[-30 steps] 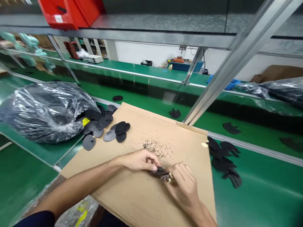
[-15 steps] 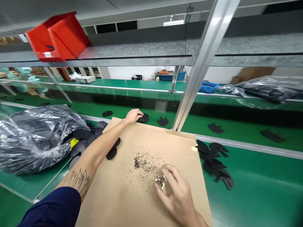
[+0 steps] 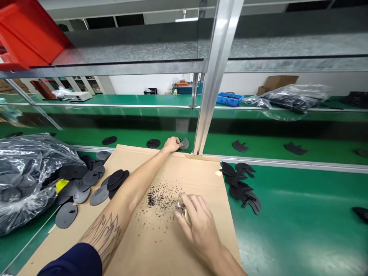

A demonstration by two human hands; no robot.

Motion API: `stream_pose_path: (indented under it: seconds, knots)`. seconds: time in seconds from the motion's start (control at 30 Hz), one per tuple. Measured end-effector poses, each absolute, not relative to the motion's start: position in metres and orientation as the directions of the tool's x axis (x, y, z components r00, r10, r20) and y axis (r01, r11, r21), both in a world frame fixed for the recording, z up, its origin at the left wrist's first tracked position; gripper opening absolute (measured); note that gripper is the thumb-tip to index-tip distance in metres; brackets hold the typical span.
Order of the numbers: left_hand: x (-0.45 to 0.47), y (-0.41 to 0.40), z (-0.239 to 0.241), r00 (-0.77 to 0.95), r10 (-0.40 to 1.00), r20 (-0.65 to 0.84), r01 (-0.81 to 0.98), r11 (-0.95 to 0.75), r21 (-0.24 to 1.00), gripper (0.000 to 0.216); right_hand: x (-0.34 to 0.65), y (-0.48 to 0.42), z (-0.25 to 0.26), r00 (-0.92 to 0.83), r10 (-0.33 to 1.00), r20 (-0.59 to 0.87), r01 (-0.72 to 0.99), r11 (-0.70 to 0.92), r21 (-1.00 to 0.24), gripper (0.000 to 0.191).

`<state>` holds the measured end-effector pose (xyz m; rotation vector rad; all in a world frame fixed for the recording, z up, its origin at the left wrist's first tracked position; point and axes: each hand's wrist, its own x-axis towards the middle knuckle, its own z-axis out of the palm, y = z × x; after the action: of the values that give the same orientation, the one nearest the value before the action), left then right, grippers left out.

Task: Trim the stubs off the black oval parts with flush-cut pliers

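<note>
From where I stand, nearest first: right hand (image 3: 197,226) low over a cardboard sheet (image 3: 209,184), fingers curled round a small shiny metal tool (image 3: 181,208), most of it hidden. Black crumbs (image 3: 152,199) scattered beside it. Left of these, overlapping dark ovals (image 3: 98,196), by a clear bag (image 3: 34,165) of more. Right, off the cardboard's edge, a loose heap of dark curved pieces (image 3: 241,188) on green worktop (image 3: 287,230). Left arm stretched out past the cardboard's far edge; left hand (image 3: 172,144) has fingertips at a curved grey piece (image 3: 184,143) on the green strip (image 3: 132,142); pinched or merely touched, cannot tell. Just left, one black oval (image 3: 153,143). Farther back, a blue basket (image 3: 229,99).
</note>
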<state>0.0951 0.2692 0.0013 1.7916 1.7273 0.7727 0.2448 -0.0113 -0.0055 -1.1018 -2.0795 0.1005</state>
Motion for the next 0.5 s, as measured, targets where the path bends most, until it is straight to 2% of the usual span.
stream_pose_path:
  seconds: [0.17,0.33,0.43,0.5]
  knots:
    - [0.082,0.23,0.021,0.041,0.989,0.141,0.528,-0.141,0.837,0.011,0.243,-0.009,-0.009,-0.279,0.722,0.633,0.651,0.627,-0.428,0.031]
    - [0.037,0.129,0.012,0.083,0.989,0.121,0.365,-0.143,0.92,0.019,0.239,-0.005,-0.009,-0.18,0.765,0.618,0.555,0.598,-0.578,0.032]
    - [0.025,0.053,0.001,0.272,0.957,0.099,0.095,-0.129,0.987,0.022,0.236,-0.003,-0.008,-0.172,0.828,0.534,0.488,0.542,-0.684,0.033]
    - [0.022,0.015,-0.002,0.303,0.951,0.063,0.077,-0.09,0.993,0.017,0.234,-0.002,-0.007,-0.243,0.864,0.441,0.426,0.504,-0.752,0.026]
